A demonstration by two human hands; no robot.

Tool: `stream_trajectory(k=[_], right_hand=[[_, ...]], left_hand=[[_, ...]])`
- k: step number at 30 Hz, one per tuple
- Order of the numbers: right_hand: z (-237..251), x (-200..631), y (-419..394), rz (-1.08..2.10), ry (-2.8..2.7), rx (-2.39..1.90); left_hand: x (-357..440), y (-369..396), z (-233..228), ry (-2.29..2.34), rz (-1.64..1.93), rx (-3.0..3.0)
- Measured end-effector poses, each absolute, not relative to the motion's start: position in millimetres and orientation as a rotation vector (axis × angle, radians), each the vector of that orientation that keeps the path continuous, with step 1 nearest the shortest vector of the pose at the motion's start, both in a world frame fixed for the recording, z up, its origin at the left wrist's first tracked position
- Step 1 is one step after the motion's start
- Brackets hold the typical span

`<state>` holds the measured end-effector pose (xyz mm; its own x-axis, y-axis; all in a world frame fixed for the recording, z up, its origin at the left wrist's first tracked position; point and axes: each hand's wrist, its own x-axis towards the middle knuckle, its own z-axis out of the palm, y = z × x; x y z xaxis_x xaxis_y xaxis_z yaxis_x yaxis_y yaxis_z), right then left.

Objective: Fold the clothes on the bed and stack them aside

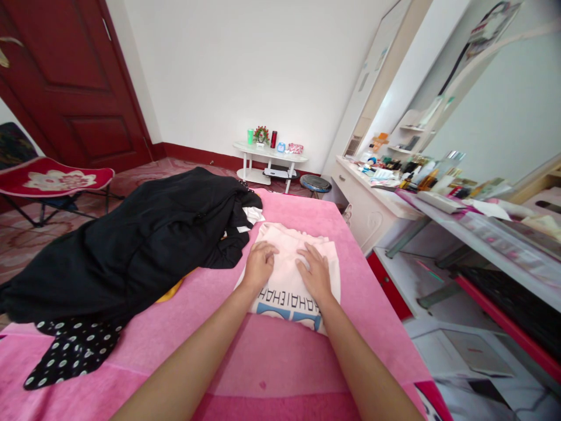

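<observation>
Atop the pale garment (287, 272), left hand (260, 264) loosely curled, right hand (316, 272) spread, both empty.

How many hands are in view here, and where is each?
2: the left hand and the right hand, side by side on the pale garment. No others visible.

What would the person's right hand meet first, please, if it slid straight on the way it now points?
The right hand appears to rest on the folded white cloth garment, so it would likely meet the garment's wavy far edge first; exact depth is unclear.
</observation>
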<state>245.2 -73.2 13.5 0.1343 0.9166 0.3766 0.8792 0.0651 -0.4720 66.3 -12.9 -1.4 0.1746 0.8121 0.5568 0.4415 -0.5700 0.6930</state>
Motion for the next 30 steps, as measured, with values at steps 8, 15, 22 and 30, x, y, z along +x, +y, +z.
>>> stream_trajectory(k=[8,15,22,30], right_hand=[[13.0,245.3,-73.4,0.084,-1.724,-1.790],[13.2,245.3,-73.0,0.065,-1.730,-1.786],[10.0,246.3,-73.7,0.063,-1.755,-1.790],[12.2,245.3,-80.5,-0.166,-1.550,-1.871]], left_hand=[[66.2,-12.6,-1.4,1.173,1.368,2.091],[68.8,-11.8,-0.7,1.246,1.224,2.154],[63.4,-20.6,4.9,1.218,0.998,2.292],[49.7,-31.8,-1.6,1.454,1.130,2.171]])
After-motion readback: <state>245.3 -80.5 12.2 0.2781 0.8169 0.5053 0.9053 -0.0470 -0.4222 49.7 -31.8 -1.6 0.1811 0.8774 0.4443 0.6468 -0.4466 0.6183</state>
